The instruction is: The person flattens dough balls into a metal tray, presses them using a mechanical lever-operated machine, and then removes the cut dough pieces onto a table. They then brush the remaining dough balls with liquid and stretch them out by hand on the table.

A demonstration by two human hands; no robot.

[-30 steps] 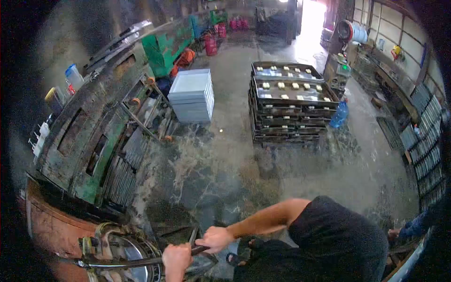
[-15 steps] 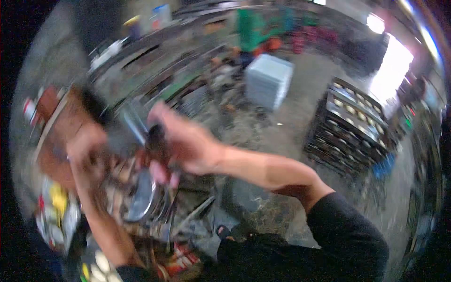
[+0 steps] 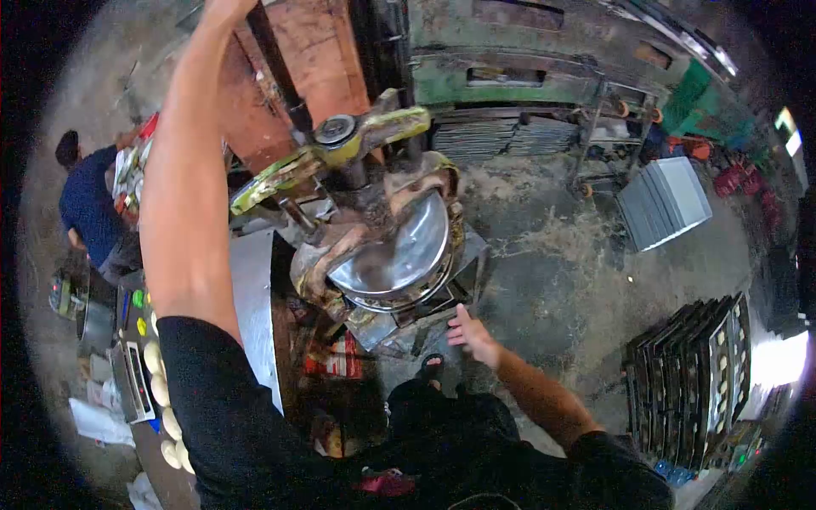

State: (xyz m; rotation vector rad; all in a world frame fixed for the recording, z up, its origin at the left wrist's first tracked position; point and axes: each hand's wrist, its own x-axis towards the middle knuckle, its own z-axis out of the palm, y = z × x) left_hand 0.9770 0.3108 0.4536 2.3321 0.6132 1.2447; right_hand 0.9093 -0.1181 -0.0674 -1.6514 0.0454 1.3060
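My left arm reaches up to the top edge of the view, where my left hand [image 3: 226, 8] is closed around the dark lever bar [image 3: 276, 72] of a worn press machine [image 3: 340, 140]. Below the yellow-green press head sits a shiny round metal pan [image 3: 399, 255]. My right hand [image 3: 472, 336] hangs low beside the metal base frame [image 3: 429, 310] of the press, fingers spread, holding nothing. My sandalled foot [image 3: 429, 367] shows just under it.
A person in a blue shirt [image 3: 89, 204] sits at the left. Pale dough rounds [image 3: 157, 374] lie on a tray at lower left. Stacked dark baking trays [image 3: 688, 382] stand at the right, grey crates [image 3: 663, 204] farther back, and a green machine [image 3: 527, 76] behind the press.
The view has swung from the floor and tray stacks to the press. Both hands held a bar low down before; now my left hand is high on the lever and my right hand is free.
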